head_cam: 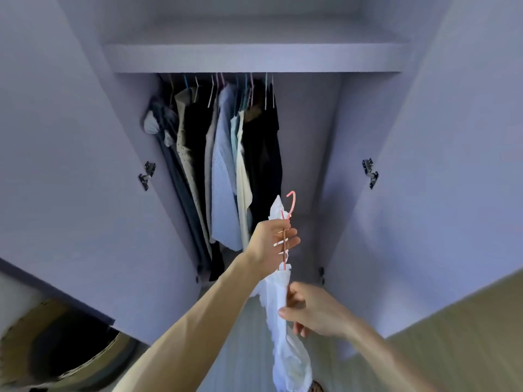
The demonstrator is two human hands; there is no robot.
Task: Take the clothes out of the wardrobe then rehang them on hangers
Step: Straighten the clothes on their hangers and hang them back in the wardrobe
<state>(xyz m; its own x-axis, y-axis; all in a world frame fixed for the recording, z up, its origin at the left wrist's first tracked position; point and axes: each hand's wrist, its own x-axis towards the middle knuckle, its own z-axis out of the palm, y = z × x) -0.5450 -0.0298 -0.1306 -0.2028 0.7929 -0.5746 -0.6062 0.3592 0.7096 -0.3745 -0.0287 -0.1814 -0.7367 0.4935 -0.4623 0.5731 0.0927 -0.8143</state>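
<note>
Nearest, the right hand point(314, 311) pinches a white garment point(293, 360) between thumb and curled fingers, at 5 o'clock from the left hand point(268, 244). Ahead stands an open wardrobe point(254, 58), its lilac doors point(70, 165) swung wide at 9 and 3 o'clock, with hung clothes point(226, 165) crowded at 11 o'clock. The left fingers curl round a pink hanger point(294, 202) and the garment's top. Both run upright, hook at 12 o'clock, cloth trailing to 6
</note>
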